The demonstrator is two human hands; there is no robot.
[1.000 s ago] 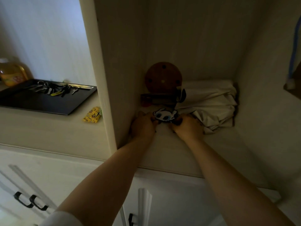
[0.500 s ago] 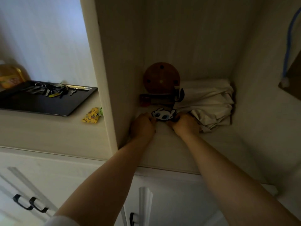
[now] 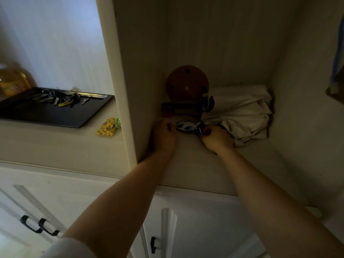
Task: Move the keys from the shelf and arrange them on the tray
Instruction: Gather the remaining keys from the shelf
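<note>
Head view shows us reaching deep into the shelf (image 3: pixel 214 164) compartment with both arms, our left hand (image 3: pixel 163 135) and right hand (image 3: pixel 216 137) meeting around a keychain charm (image 3: pixel 187 125), a flat black-and-white cartoon face lying on the shelf floor between our fingertips. Our right fingers are curled in and seem to pinch something dark at the charm's right end, likely its ring or keys, though the dim light keeps us from being sure. Our left fingers are bent at the charm's left edge, and we cannot tell whether they grip it or merely touch it. Just beyond our fingertips stands a round wooden disc (image 3: pixel 187 83) on a dark holder (image 3: pixel 181 107), and just right of our right knuckles lies a crumpled white cloth (image 3: pixel 245 112). Well away to the left of our left hand, past the shelf's side wall, the black tray (image 3: pixel 55 116) sits on the counter with several keys (image 3: pixel 61 98) already laid near its far rim, and a small yellow packet (image 3: pixel 107 127) lies between tray and wall. What could go wrong, we judge, is mostly a matter of poor sight and crowding: lifting by the charm alone could let hidden keys swing and snag the cloth, or knock the holder behind; a loose pinch could drop the bunch while we carry it round the wall.
</note>
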